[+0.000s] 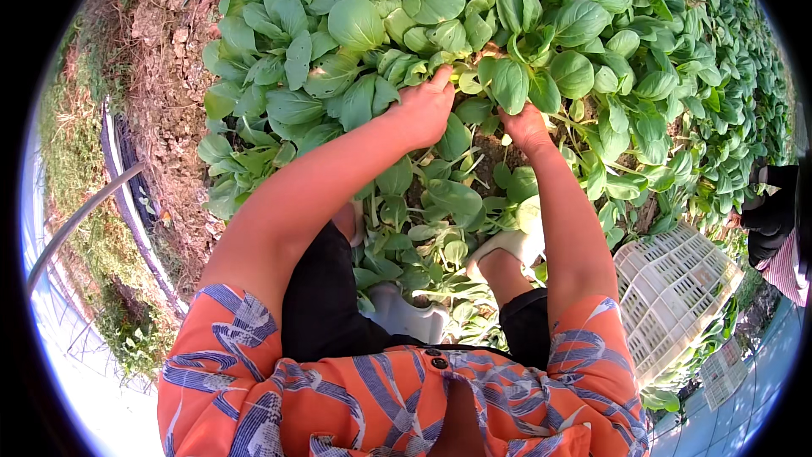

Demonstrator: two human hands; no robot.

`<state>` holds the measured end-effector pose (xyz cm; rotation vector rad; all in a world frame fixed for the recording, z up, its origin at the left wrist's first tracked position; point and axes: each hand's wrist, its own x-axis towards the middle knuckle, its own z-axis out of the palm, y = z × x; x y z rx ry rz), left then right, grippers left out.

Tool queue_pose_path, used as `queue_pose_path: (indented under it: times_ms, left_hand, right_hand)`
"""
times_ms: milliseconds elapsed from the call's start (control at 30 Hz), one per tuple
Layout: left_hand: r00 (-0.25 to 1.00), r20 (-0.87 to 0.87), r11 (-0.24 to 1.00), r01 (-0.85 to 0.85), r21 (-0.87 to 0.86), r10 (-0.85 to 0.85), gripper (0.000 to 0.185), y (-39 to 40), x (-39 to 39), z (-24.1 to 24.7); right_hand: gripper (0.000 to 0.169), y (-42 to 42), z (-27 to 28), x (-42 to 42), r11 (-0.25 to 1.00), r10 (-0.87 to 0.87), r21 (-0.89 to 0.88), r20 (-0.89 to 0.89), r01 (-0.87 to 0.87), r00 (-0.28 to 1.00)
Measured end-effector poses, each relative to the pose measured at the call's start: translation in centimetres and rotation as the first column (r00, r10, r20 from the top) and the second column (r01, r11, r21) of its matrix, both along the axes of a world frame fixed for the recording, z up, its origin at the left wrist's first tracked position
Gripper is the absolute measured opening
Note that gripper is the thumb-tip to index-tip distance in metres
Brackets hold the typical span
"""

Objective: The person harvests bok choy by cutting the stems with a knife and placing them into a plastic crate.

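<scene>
A dense bed of leafy greens that look like bok choy (pixel 355 24) fills the ground before me. My left hand (pixel 426 108) reaches in among the stems, its index finger extended and the other fingers curled underneath. Against it lies a cluster of overlapping leaves (pixel 401 66). Just to the right, my right hand (pixel 525 127) is at the base of a leafy green plant (pixel 510 84), whose leaves cover its fingertips. Whether either hand grips a stem is hidden. Between my forearms, some soil and low, scattered leaves (pixel 453 197) show.
A white plastic crate (pixel 675 292) stands tilted at my right. Between my legs is a pale plastic stool (pixel 406 314). Bare soil (pixel 174 70) and a curved pole (pixel 82 216) lie left. Another person's dark clothing (pixel 771 216) shows at the far right.
</scene>
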<state>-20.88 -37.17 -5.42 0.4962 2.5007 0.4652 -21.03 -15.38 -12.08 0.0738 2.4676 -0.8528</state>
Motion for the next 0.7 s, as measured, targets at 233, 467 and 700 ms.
queue_pose_path:
  times_ms: [233, 467, 700]
  left_hand:
    - [0.993, 0.092, 0.996, -0.079, 0.046, 0.075, 0.043, -0.6, -0.5, -0.1]
    - [0.994, 0.078, 0.994, -0.079, 0.080, 0.073, 0.039, -0.6, -0.5, -0.2]
    - [0.998, -0.051, 0.974, -0.021, 0.227, 0.033, 0.042, -2.3, 0.6, 0.5]
  right_hand:
    - [0.032, 1.4, -4.2, -0.4, 0.978, -0.010, -0.203, 0.177, 0.046, 0.984]
    - [0.037, -0.8, -2.6, -1.6, 0.998, 0.059, -0.020, 0.217, -0.056, 0.974]
    - [0.042, -3.4, 1.7, 1.6, 0.990, -0.017, 0.143, 0.156, -0.006, 0.988]
